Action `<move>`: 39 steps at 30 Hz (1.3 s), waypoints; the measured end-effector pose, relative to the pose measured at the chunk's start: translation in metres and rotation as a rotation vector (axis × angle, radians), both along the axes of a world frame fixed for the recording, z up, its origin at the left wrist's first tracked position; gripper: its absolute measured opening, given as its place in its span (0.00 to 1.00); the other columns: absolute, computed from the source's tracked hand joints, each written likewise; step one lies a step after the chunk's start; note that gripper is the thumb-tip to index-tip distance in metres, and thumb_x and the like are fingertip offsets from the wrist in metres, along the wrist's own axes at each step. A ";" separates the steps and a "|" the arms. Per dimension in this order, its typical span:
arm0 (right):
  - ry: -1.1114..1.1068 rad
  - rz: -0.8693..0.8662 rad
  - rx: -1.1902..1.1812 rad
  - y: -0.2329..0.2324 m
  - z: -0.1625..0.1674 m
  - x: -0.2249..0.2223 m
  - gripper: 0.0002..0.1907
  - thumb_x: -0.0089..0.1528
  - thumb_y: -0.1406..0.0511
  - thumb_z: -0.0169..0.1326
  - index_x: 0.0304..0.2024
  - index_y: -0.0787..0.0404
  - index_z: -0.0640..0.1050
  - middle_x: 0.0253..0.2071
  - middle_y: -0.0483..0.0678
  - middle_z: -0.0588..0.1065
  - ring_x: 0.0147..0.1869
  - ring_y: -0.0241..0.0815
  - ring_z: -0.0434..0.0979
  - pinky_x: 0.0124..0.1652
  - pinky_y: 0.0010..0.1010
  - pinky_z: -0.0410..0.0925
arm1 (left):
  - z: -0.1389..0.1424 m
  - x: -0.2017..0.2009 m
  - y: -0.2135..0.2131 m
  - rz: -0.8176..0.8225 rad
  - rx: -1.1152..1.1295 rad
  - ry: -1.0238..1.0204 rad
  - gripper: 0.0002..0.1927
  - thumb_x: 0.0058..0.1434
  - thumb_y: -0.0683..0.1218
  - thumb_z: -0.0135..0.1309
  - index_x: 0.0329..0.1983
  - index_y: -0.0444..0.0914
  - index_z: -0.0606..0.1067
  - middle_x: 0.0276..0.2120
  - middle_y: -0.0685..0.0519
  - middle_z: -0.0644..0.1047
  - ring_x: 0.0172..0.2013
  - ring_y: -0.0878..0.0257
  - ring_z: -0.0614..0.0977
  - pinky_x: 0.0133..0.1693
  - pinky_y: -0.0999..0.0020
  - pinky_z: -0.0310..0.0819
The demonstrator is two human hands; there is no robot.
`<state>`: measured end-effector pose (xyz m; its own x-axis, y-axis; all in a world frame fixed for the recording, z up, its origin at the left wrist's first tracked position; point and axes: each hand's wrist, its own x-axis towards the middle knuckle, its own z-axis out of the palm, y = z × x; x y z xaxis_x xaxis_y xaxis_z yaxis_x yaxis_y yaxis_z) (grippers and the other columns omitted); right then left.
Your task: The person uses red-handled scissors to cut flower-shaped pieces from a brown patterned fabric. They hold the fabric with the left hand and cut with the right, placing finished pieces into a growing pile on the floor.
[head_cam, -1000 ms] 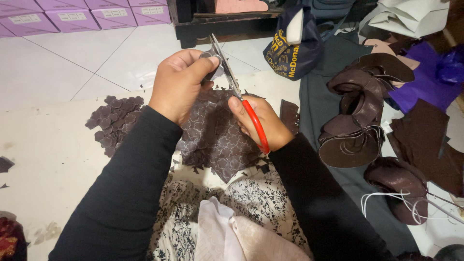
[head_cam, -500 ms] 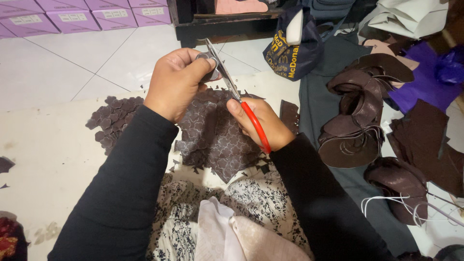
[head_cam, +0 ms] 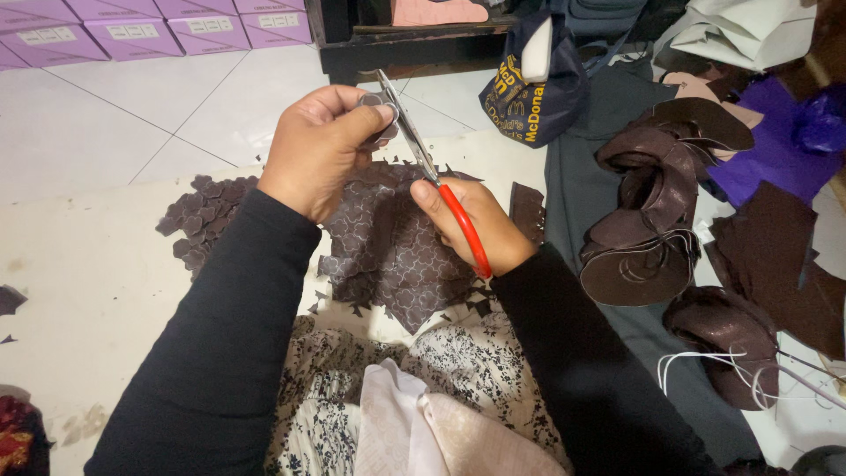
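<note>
Pinching a small dark brown cut-out piece [head_cam: 377, 113] between thumb and curled fingers, the left hand [head_cam: 319, 150] holds it up above the lap, close to the top of the scene. The blades of a pair of scissors [head_cam: 432, 176] meet that piece at its right edge; their tips point up and away from the person, and the red handles run down into the right hand [head_cam: 471, 227], which is closed around them with the fingers wrapped through the loops. Whether the blades are parted or shut on the piece is hard to tell from here.

Directly under both hands lies a dark brown patterned sheet [head_cam: 397, 256], printed with repeating outlines of the same shape, its edges ragged where pieces have been cut out. Small offcuts are scattered around its lower edge. It rests on a black-and-white floral cloth [head_cam: 467, 370] over the person's lap, with a pale pink folded fabric [head_cam: 414, 436] nearest the viewer. Both arms are in black sleeves.

To the left, on a cream floor mat [head_cam: 88, 291], sits a heap of cut brown pieces [head_cam: 207, 211], just beside the left forearm. To the right, on a grey cloth [head_cam: 582, 185], lies a stack of curled dark brown leather pieces [head_cam: 648, 220], with more brown scraps and some white cord nearer the edge. A dark blue bag [head_cam: 529, 88] sits beyond the scissors, and purple boxes [head_cam: 159, 26] line the white tiled floor at the far left.
</note>
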<state>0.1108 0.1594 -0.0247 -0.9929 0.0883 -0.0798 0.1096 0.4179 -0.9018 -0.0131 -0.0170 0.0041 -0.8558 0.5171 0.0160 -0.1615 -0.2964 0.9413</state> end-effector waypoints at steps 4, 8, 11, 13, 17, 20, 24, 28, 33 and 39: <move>0.008 0.013 -0.066 0.001 -0.002 0.001 0.27 0.68 0.44 0.46 0.27 0.57 0.66 0.22 0.37 0.62 0.24 0.29 0.60 0.24 0.26 0.60 | -0.002 -0.002 0.001 -0.020 -0.013 -0.041 0.04 0.63 0.41 0.59 0.35 0.35 0.77 0.30 0.55 0.80 0.28 0.71 0.79 0.29 0.78 0.73; 0.042 0.076 0.009 0.006 -0.001 0.002 0.27 0.68 0.43 0.45 0.29 0.57 0.68 0.23 0.36 0.62 0.27 0.27 0.59 0.26 0.25 0.58 | -0.005 -0.003 -0.001 -0.064 -0.047 -0.030 0.03 0.62 0.41 0.59 0.35 0.35 0.78 0.30 0.54 0.80 0.29 0.70 0.80 0.31 0.77 0.77; 0.043 0.069 -0.009 0.006 -0.002 0.001 0.27 0.68 0.43 0.46 0.29 0.57 0.69 0.24 0.36 0.61 0.27 0.28 0.58 0.26 0.25 0.57 | -0.005 -0.005 -0.001 -0.076 -0.025 -0.033 0.03 0.62 0.39 0.60 0.35 0.34 0.77 0.30 0.53 0.80 0.29 0.69 0.79 0.31 0.76 0.75; 0.020 0.042 -0.030 0.005 -0.002 0.000 0.28 0.68 0.43 0.47 0.28 0.58 0.68 0.23 0.36 0.62 0.26 0.28 0.59 0.26 0.25 0.58 | -0.003 -0.005 -0.001 -0.069 -0.034 -0.049 0.04 0.63 0.40 0.59 0.35 0.34 0.76 0.31 0.52 0.80 0.30 0.69 0.81 0.30 0.76 0.75; -0.023 0.012 -0.071 0.005 -0.003 0.000 0.28 0.68 0.44 0.46 0.27 0.58 0.67 0.22 0.37 0.63 0.24 0.29 0.61 0.25 0.25 0.60 | 0.002 -0.002 -0.002 -0.082 -0.079 -0.068 0.03 0.64 0.41 0.54 0.37 0.36 0.74 0.33 0.53 0.81 0.33 0.70 0.85 0.32 0.77 0.79; 0.010 0.009 -0.111 0.005 -0.006 0.000 0.26 0.68 0.45 0.46 0.29 0.57 0.68 0.23 0.37 0.62 0.25 0.29 0.61 0.25 0.24 0.59 | 0.003 -0.001 -0.002 -0.082 -0.066 -0.064 0.02 0.65 0.41 0.54 0.39 0.37 0.73 0.32 0.55 0.79 0.33 0.70 0.85 0.30 0.78 0.77; 0.077 0.042 -0.028 0.009 -0.009 -0.003 0.27 0.69 0.44 0.46 0.31 0.58 0.68 0.23 0.37 0.63 0.27 0.28 0.60 0.26 0.24 0.59 | -0.002 -0.001 -0.002 -0.060 -0.081 0.017 0.05 0.63 0.39 0.57 0.42 0.38 0.75 0.33 0.57 0.78 0.32 0.72 0.80 0.29 0.79 0.74; -0.021 0.035 -0.009 0.011 -0.008 -0.002 0.29 0.66 0.41 0.44 0.33 0.59 0.69 0.24 0.40 0.65 0.26 0.31 0.65 0.27 0.26 0.62 | -0.008 -0.007 0.000 -0.040 -0.062 0.061 0.09 0.61 0.36 0.58 0.43 0.38 0.73 0.33 0.56 0.80 0.32 0.71 0.81 0.32 0.79 0.76; -0.059 0.063 0.015 0.008 -0.009 -0.003 0.30 0.65 0.40 0.44 0.36 0.60 0.71 0.28 0.41 0.67 0.30 0.32 0.70 0.31 0.27 0.68 | -0.013 -0.009 0.002 -0.079 -0.103 0.069 0.05 0.67 0.38 0.57 0.43 0.35 0.72 0.33 0.54 0.79 0.31 0.70 0.80 0.32 0.77 0.76; -0.015 0.037 -0.026 0.012 -0.014 -0.008 0.31 0.66 0.40 0.45 0.36 0.61 0.72 0.28 0.41 0.67 0.30 0.33 0.68 0.30 0.28 0.67 | -0.015 -0.005 0.006 -0.021 -0.118 0.084 0.10 0.61 0.37 0.55 0.44 0.37 0.71 0.34 0.56 0.78 0.29 0.71 0.81 0.29 0.77 0.75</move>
<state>0.1027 0.1709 -0.0384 -0.9941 0.0490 -0.0963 0.1079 0.3981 -0.9110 -0.0185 -0.0111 -0.0112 -0.8428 0.5377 0.0250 -0.0860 -0.1804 0.9798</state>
